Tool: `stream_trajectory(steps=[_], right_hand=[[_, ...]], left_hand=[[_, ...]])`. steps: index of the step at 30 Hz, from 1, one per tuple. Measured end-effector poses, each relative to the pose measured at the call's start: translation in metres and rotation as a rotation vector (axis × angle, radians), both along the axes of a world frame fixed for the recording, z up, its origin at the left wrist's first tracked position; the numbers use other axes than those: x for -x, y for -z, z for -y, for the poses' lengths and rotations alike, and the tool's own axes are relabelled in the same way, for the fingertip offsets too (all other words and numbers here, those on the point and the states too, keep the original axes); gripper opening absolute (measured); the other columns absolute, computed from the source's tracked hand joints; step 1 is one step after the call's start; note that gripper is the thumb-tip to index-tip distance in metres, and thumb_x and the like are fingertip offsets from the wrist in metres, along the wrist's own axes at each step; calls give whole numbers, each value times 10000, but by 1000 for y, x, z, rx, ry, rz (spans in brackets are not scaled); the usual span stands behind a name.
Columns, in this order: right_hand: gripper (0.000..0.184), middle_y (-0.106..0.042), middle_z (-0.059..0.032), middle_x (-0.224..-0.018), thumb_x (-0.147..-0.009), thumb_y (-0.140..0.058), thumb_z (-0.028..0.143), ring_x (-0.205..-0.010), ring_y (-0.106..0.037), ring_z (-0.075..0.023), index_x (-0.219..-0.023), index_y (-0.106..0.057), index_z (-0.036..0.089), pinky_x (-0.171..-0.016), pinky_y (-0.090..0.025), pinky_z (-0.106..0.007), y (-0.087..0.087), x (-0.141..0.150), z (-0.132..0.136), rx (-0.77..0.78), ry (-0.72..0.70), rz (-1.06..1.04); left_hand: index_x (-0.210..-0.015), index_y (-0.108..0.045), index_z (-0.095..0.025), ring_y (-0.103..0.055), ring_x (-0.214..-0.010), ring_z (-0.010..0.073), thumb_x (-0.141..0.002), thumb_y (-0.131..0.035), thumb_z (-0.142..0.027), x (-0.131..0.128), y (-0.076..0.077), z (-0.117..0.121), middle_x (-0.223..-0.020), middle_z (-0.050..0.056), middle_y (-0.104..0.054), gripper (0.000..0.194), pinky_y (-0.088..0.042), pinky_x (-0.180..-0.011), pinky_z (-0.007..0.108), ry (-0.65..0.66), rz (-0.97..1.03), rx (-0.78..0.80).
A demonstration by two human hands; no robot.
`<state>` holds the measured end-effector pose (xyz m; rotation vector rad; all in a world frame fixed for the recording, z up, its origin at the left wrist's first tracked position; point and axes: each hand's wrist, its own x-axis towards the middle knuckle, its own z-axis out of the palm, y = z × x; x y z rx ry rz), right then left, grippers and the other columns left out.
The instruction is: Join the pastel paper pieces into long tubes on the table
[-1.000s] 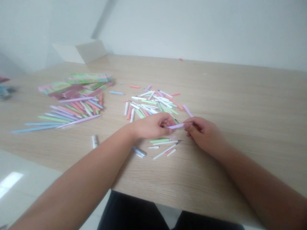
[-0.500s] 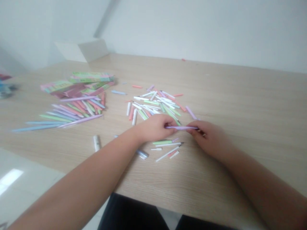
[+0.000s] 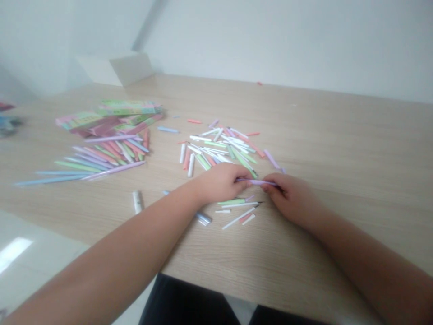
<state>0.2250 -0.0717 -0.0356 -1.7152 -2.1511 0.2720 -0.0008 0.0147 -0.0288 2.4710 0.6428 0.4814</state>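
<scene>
Firmly, the left hand (image 3: 221, 183) and right hand (image 3: 292, 197) grip opposite ends of a slim lilac pen (image 3: 257, 182) (fingers (image 3: 270, 188) closed around it).

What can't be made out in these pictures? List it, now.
In the head view:
Lilac pen: both ends hidden by the left hand and right hand.
Pile of pens: lower pieces hidden by upper ones.
Printed packs: wording too blurred to read.
Colored objects: cut off by the picture's left edge and blurred.

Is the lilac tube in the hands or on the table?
In the hands: the lilac tube spans from the left hand to the right hand.
</scene>
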Motion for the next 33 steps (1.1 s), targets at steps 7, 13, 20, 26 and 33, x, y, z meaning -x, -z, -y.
stream_trajectory(steps=[7,13,20,26,33], right_hand=[[288,-757,-39,-913,-1013,-467,401,-814,-675,-231,-1021,-709,247,-695,-441,-333,0,3,-1,13,7,-17],[324,-729,-23,-770,-1014,-451,432,-711,-652,-216,-915,-696,244,-622,-413,-314,1,3,-3,24,24,-27],[274,-743,-17,-876,-940,-601,438,-722,-667,-199,-1134,-690,266,-635,-471,-309,-1,4,0,25,33,-146],[215,-751,-52,-961,-965,-536,299,-820,-684,-219,-1101,-695,247,-705,-487,-319,-5,-3,6,-48,-4,-62],[381,-718,-34,-747,-1029,-411,423,-674,-645,-216,-814,-668,241,-602,-431,-322,-3,-5,3,29,32,-3]], left_hand=[[-1045,-735,-186,-633,-825,181,-964,-504,-327,-1,-2,1,-920,53,-733,283,-450,-721,301,-18,-7,-13],[-1170,-714,-236,-658,-1029,203,-986,-495,-350,-4,-2,2,-1137,43,-743,308,-489,-884,328,31,48,3],[-1122,-718,-227,-655,-959,189,-995,-475,-390,-5,0,1,-1055,38,-744,319,-483,-832,314,-19,66,-20],[-1100,-725,-233,-653,-882,173,-991,-487,-396,-5,1,0,-1007,24,-749,309,-468,-784,304,-24,41,-9],[-1119,-730,-231,-660,-933,187,-994,-484,-391,-4,2,-1,-1050,41,-750,319,-470,-790,307,10,3,-25]])
